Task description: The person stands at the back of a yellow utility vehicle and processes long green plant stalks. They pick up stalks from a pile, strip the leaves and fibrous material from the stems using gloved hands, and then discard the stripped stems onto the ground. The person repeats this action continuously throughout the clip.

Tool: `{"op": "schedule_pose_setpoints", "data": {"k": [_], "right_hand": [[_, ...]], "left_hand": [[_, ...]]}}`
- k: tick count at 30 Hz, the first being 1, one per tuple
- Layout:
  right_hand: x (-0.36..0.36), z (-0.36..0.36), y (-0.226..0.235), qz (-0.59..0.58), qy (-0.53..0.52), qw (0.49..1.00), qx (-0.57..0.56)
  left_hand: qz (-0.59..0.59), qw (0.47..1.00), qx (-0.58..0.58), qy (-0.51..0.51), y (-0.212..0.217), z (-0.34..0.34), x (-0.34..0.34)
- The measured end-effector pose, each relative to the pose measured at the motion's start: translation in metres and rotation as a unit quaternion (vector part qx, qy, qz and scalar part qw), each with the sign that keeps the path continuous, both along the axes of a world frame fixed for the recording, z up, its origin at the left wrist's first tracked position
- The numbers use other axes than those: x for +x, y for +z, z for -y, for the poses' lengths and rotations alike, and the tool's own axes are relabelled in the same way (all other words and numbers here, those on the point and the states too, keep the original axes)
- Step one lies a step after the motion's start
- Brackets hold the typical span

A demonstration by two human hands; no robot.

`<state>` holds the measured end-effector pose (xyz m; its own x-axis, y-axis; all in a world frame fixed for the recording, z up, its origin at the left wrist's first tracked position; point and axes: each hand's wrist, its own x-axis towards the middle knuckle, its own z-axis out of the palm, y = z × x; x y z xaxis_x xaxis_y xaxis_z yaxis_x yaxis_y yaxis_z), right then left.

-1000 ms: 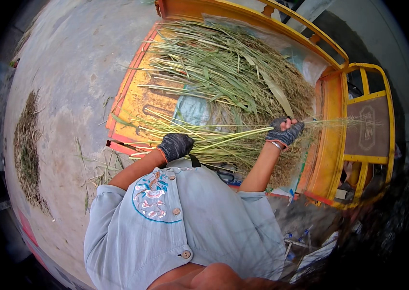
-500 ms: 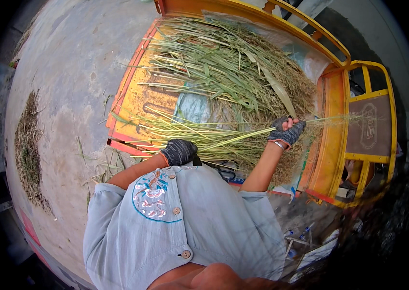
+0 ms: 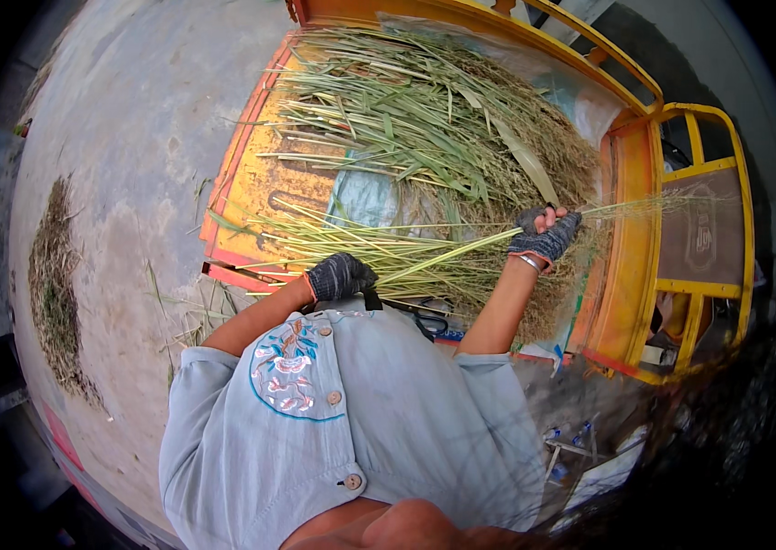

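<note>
Both gloved hands gripped one bundle of long green stalks (image 3: 425,257) stretched across the front of the person's body. The left hand (image 3: 338,275) was closed around the cut stem ends, the right hand (image 3: 544,236) closed higher up, near where the seed heads began. The bundle hung just above a large heap of the same stalks (image 3: 425,137) filling the orange cart bed (image 3: 251,183). Judging by the heap, most of the stalks remained to be handled. A smaller pile of dry plant matter (image 3: 54,284) lay on the concrete ground (image 3: 131,110), well apart.
</note>
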<state>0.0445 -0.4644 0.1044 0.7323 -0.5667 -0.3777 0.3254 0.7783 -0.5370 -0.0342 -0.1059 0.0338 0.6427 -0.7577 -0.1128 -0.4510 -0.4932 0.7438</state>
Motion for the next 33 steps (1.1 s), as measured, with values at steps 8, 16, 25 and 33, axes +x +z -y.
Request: {"op": "schedule_pose_setpoints", "data": {"k": [8, 16, 25, 33], "right_hand": [[0.001, -0.013, 0.014, 0.027, 0.031, 0.998, 0.036], [-0.002, -0.011, 0.017, 0.073, 0.043, 0.993, 0.082], [-0.011, -0.003, 0.015, 0.285, 0.177, 0.936, 0.11], [-0.03, 0.024, 0.01, 0.388, 0.175, 0.897, 0.118]], "left_hand": [[-0.05, 0.998, -0.038, 0.016, 0.011, 0.002, 0.002], [0.045, 0.999, -0.011, 0.025, 0.022, 0.004, -0.009], [-0.106, 0.988, 0.034, 0.106, -0.005, 0.002, 0.002], [-0.098, 0.916, 0.116, 0.371, -0.034, -0.03, 0.014]]}}
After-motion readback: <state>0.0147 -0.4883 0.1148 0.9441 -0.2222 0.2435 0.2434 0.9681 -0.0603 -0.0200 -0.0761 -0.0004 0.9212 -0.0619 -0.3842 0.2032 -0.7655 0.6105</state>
